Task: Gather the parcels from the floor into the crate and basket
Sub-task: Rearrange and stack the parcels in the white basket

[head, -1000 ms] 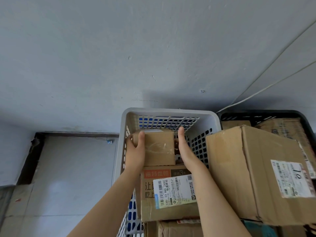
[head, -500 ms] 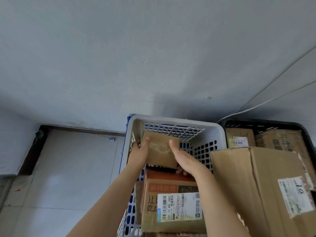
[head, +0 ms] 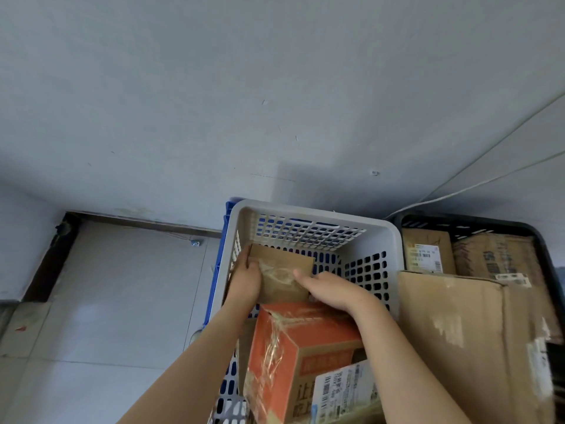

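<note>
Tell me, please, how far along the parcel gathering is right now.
Done: an orange box sits in the white basket, and cardboard boxes lie in the black crate. In hand: the left hand and right hand hold a small brown box inside the basket's far end. Left: releasing it; the visible floor shows no parcels, beyond that I cannot tell.

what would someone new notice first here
The left hand and right hand hold a small brown box within the grey basket at centre. Nearer the camera sits an orange box, and a large cardboard box fills the lower right.
</note>
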{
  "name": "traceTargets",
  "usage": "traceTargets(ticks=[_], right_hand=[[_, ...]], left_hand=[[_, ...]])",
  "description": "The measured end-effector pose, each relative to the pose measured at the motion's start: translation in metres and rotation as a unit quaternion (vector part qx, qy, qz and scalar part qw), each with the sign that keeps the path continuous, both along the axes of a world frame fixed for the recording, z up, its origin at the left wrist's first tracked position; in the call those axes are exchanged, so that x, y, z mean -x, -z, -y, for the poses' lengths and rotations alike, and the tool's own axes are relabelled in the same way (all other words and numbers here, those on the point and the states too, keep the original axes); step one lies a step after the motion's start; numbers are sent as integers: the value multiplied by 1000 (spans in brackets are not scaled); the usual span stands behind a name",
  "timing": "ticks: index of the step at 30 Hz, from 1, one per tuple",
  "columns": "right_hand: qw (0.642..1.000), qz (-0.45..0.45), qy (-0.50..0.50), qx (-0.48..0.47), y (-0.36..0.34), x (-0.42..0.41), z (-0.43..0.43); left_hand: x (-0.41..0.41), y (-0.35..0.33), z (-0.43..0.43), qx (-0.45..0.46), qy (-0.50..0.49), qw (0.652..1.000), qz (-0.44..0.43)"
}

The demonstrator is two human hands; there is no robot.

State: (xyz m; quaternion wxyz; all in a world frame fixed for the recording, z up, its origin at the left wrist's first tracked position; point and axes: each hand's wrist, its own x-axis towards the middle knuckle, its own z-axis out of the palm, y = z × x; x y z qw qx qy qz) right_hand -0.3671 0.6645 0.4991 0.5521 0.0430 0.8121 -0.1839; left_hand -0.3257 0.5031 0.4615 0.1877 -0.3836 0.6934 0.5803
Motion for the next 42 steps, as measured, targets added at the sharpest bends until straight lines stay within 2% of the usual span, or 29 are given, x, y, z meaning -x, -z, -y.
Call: traceTargets(ticks=[4,8,10,13,15,18,21,23,25,26,28,31,35,38,42], right_hand=[[998,28,-48,8,-2,-1,-15],[996,74,7,51,-5,0,-19],[995,92,12,36,-5,0,-18],[991,131,29,14,0,-1,-17],[986,137,97,14,7,-2,-16],[970,81,227,36,19,0,-14],[953,8,298,57,30,3,-13],[933,5,351,75,34,6,-16],[929,4,361,86,31,8,-18],[931,0,355,81,32,9,-19],[933,-15,353,74,36,9,-19],[926,-28,370,68,38,8,-17],[921,-11,381,73,41,8,-19],[923,20,376,78,47,8,-19],[919,80,378,74,55,1,-18]], left_hand=[[-5,-3,6,-26,18,999,-21],[-9,-10,3,-53,26,993,-103],[-13,-11,2,-53,14,992,-111],[-24,-8,0,-48,-10,998,-47],[-26,-7,-7,-66,-5,998,-20],[-24,0,-17,-65,-24,997,19],[-26,9,-21,-171,-67,976,117],[-19,18,-21,-204,-56,964,163],[-19,23,-14,-211,-66,966,134],[-19,27,-13,-185,-56,973,126],[-21,24,-20,-213,-58,960,172],[-42,44,-16,-264,-111,943,170],[-37,51,-15,-319,-127,922,182],[-31,47,-15,-316,-126,928,150],[-27,48,-2,-307,-198,923,125]])
